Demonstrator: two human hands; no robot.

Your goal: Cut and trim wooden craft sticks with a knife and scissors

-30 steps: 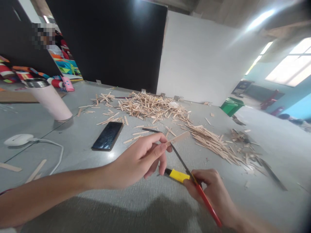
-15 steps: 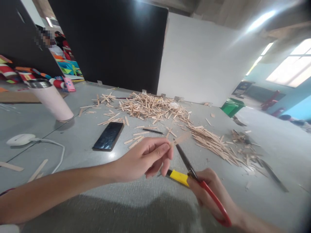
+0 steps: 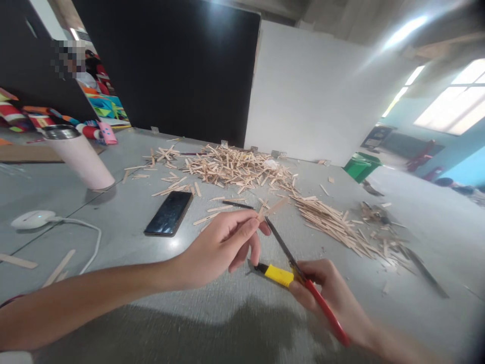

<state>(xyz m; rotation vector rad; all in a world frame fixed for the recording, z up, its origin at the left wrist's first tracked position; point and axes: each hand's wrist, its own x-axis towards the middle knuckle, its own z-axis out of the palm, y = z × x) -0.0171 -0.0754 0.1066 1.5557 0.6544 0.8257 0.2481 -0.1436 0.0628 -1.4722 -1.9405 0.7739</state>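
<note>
My left hand [image 3: 223, 245] pinches a thin wooden stick [image 3: 276, 207] between thumb and fingertips, holding it up over the grey table [image 3: 212, 323]. My right hand [image 3: 333, 298] grips red-handled scissors [image 3: 303, 280], whose dark blades point up-left and reach the stick next to my left fingertips. A yellow utility knife [image 3: 275, 274] lies on the table just under both hands.
A black phone [image 3: 168, 212] lies left of my hands. Piles of wooden sticks [image 3: 235, 169] and cut strips [image 3: 333, 222] spread behind and to the right. A pink tumbler [image 3: 81, 159], a white device with its cable [image 3: 32, 219] and a green bin [image 3: 361, 166] stand further off.
The scissors' blades have come back against the stick after drawing slightly away. My left hand lifted a little and the stick tilted up.
</note>
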